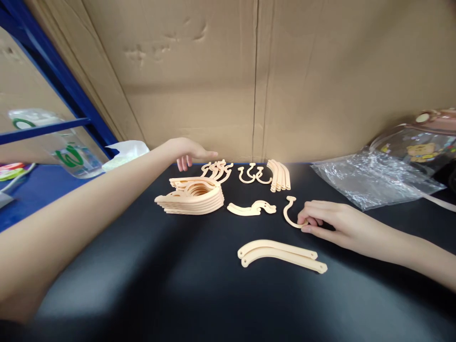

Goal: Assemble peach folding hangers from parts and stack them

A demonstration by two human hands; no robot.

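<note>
The right hand pinched a curvy hook. The left hand, fingers apart, hung near the stack; a low swing might have toppled it.

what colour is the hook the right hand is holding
The hook in the right hand is pale cream-beige, shown best in the head view.

Soft glare across black tabletop

Right hand pinching hook; left hand near stack.
</note>
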